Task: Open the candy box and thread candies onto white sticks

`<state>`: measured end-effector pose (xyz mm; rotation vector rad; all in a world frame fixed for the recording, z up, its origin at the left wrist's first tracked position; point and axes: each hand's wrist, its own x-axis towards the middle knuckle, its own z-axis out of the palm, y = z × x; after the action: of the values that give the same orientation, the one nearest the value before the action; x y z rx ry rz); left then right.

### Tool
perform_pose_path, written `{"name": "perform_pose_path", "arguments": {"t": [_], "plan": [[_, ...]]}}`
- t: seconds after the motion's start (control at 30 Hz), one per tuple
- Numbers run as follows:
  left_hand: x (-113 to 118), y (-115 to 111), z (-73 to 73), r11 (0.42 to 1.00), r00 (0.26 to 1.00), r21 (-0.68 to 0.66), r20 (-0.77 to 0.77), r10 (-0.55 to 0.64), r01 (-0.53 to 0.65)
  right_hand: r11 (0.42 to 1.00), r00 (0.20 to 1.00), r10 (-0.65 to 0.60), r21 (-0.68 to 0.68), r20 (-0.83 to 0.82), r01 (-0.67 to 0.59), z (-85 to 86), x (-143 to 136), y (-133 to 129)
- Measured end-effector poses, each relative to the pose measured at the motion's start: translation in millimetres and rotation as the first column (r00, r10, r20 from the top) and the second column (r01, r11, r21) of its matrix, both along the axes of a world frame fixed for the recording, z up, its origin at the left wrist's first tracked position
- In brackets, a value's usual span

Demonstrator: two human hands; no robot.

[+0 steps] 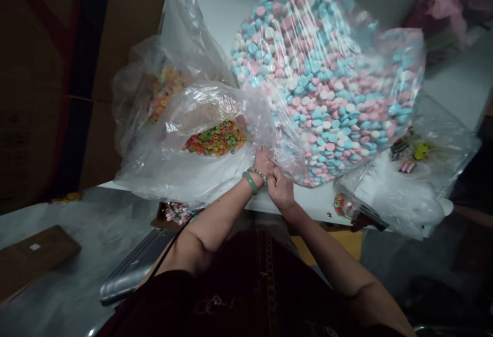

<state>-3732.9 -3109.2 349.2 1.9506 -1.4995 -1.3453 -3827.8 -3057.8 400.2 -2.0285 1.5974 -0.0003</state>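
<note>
Your left hand (263, 164) and right hand (280, 189) sit side by side at the middle of the frame, touching, both pinching the gathered plastic at the near corner of the candy bag (327, 80). That bag, clear and packed with pink, blue and white sweets, fills the upper right of the frame and rests tilted on the white table (308, 203). Your left wrist wears a green bangle (250, 182) and a bead bracelet. Just left of your hands lies a second bag (173, 136), open and loose, with orange, green and yellow ring sweets (215, 139) inside; its plastic touches the candy bag. At the right, a third clear bag (419, 183) holds a few wrapped pieces. A cardboard piece (34, 255) lies on the floor at lower left.
</note>
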Motion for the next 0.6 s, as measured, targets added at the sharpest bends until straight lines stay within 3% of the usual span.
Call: {"name": "perform_pose_path", "arguments": {"t": [0.07, 0.13, 0.2, 0.27, 0.33, 0.4, 0.5, 0.6], "plan": [[9, 11, -4.0, 0.996, 0.992, 0.02, 0.081, -0.093, 0.092, 0.984, 0.999, -0.022, 0.177, -0.029, 0.026, -15.4, -4, -17], [13, 28, -8.0, 0.97, 0.945, 0.038, 0.221, -0.242, 0.24, 0.971, 0.999, -0.022, 0.238, -0.034, 0.03, -24.4, -18, -41], [13, 45, -13.0, 0.92, 0.848, 0.072, 0.367, -0.384, 0.385, 0.98, 0.995, -0.097, 0.169, -0.038, 0.102, -26.7, -39, -62], [11, 56, -19.0, 0.871, 0.763, 0.12, 0.435, -0.478, 0.476, 0.965, 0.967, -0.255, 0.062, 0.006, 0.254, -24.4, -62, -80], [10, 60, -25.0, 0.837, 0.729, 0.156, 0.425, -0.537, 0.525, 0.901, 0.891, -0.433, 0.091, 0.138, 0.424, -20.9, -81, -95], [11, 58, -28.5, 0.825, 0.726, 0.168, 0.403, -0.557, 0.539, 0.81, 0.756, -0.585, 0.254, 0.294, 0.528, -18.1, -94, -106], [12, 57, -24.7, 0.84, 0.74, 0.172, 0.405, -0.537, 0.515, 0.725, 0.589, -0.687, 0.444, 0.424, 0.526, -15.1, -100, -116], [6, 64, -12.7, 0.844, 0.742, 0.129, 0.421, -0.522, 0.521, 0.702, 0.544, -0.711, 0.502, 0.446, 0.506, -10.1, -97, -115]]}}
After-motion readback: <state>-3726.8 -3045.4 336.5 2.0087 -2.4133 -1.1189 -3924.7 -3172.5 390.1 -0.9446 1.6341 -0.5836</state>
